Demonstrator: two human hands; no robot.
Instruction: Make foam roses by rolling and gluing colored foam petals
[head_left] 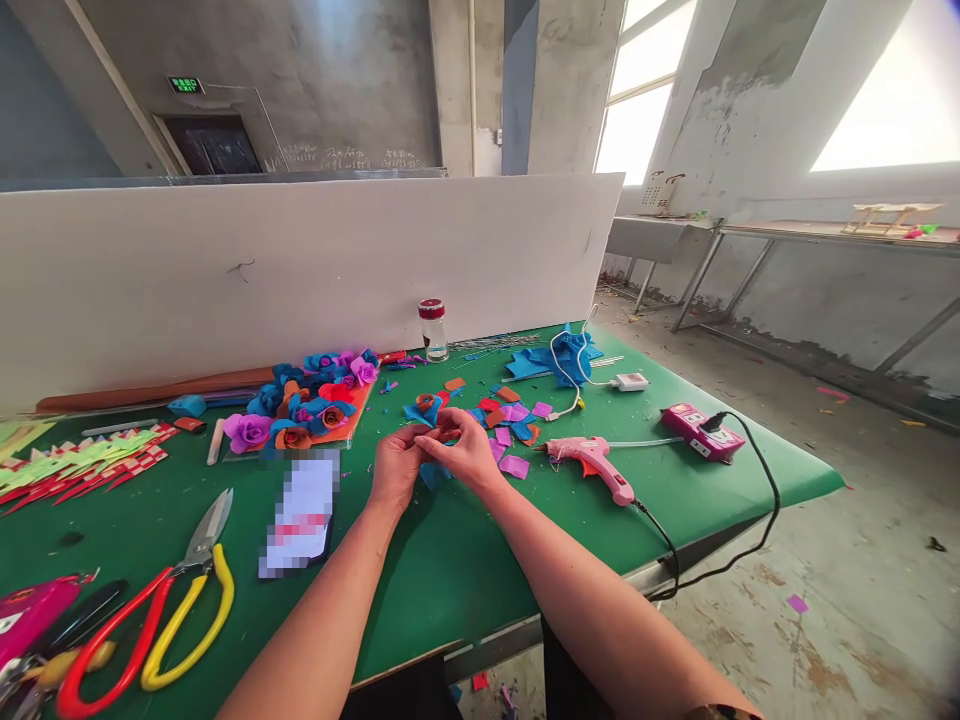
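Note:
My left hand [396,465] and my right hand [466,450] meet over the table, fingers closed and touching in a pinch. What lies between the fingertips is mostly hidden. Just beyond them shows a blue and orange paper flower [426,403]; whether the fingers touch it I cannot tell. Blue paper [433,476] shows beneath the hands. Loose purple paper petals [514,466] and red, orange and blue ones are scattered right of my right hand. A pink glue gun [592,460] lies further right, its nozzle toward the petals.
Finished paper flowers [292,410] cluster at the back left. Nearer are a phone [300,515] and red-and-yellow-handled scissors [191,580]. A red-lidded jar [433,330] stands before a white board [315,270]. A pink power block [701,433] with a black cord sits near the right edge.

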